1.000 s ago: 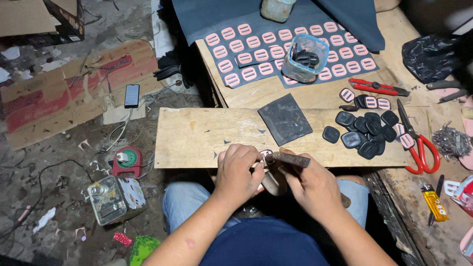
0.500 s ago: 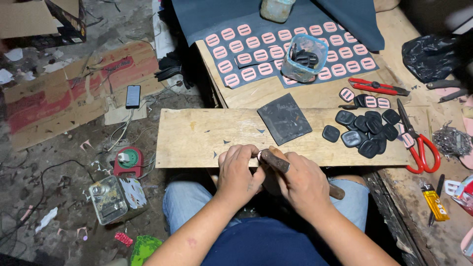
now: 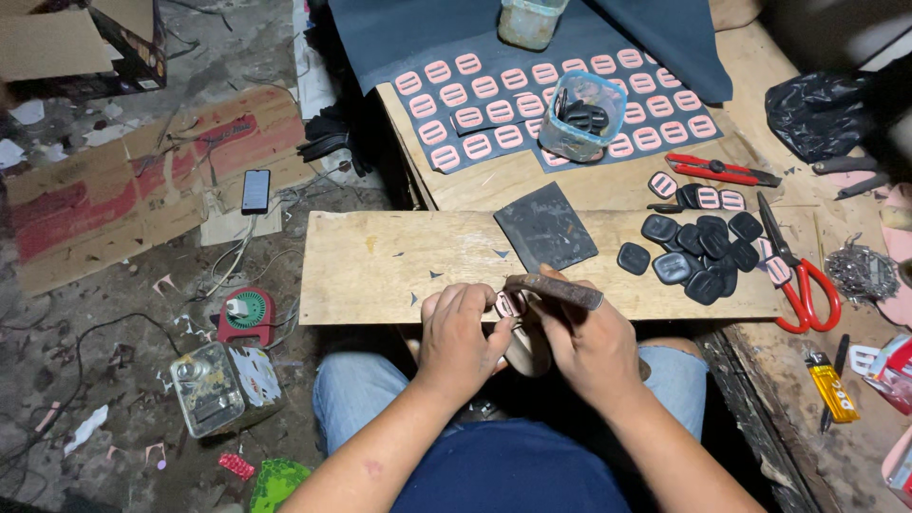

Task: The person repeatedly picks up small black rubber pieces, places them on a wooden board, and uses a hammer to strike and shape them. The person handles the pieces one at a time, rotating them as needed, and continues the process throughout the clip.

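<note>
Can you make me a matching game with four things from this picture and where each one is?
Things:
1. red scissors
2. phone
3. yellow lighter
4. pile of black pieces

Places:
A. on the cardboard on the floor, far left
B. on the wooden board, right part
C. at the right end of the board, beside the black pieces
D. bottom right, below the scissors

Pairs: 1-C, 2-A, 3-D, 4-B
</note>
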The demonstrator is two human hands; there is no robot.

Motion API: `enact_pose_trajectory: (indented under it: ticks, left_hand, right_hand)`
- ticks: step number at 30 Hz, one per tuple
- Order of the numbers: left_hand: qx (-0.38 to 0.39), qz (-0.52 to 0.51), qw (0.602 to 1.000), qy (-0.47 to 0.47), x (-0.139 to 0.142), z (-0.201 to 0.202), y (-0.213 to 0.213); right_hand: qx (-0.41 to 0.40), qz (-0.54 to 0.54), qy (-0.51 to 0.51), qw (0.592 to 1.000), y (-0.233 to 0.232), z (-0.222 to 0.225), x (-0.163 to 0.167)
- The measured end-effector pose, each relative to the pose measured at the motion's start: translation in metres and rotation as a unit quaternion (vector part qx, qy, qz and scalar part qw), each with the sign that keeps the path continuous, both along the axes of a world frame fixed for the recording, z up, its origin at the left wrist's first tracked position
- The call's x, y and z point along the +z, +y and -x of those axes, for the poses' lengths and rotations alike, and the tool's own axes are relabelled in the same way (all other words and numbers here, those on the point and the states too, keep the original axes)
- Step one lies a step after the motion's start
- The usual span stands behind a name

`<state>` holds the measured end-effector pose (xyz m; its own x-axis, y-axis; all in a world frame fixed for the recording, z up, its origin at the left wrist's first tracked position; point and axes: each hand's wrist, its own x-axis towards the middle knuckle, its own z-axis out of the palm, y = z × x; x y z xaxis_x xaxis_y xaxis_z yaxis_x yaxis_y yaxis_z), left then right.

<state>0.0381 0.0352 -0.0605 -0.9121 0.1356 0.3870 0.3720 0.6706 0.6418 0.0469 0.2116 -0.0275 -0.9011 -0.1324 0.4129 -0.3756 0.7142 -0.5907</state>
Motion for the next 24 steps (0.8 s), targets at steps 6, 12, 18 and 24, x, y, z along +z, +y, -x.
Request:
enact_pose_trajectory:
  ticks: [6,12,18,24]
  left_hand:
    - [-0.036,0.026,0.999,0.028,0.007,-0.002,-0.003]
    - [-0.038,0.007,0.997,0.073,0.011,-0.002,-0.005]
    - [0.057,-0.293,0.928,-0.221,0.014,0.010,-0.003]
    - [0.035,-0.426,0.850,-0.306,0.018,0.015,-0.006]
  right_hand:
    - [0.014,0.017,-0.015,1.000,0.002,-0.002,0.000]
    - [-0.019,-0.039,-0.011,0.999,0.019,-0.005,0.003]
    - [-0.028,-0.142,0.032,0.989,0.027,-0.002,-0.007]
    - [-0.033,-0.147,0.020,0.988,0.024,0.007,-0.019]
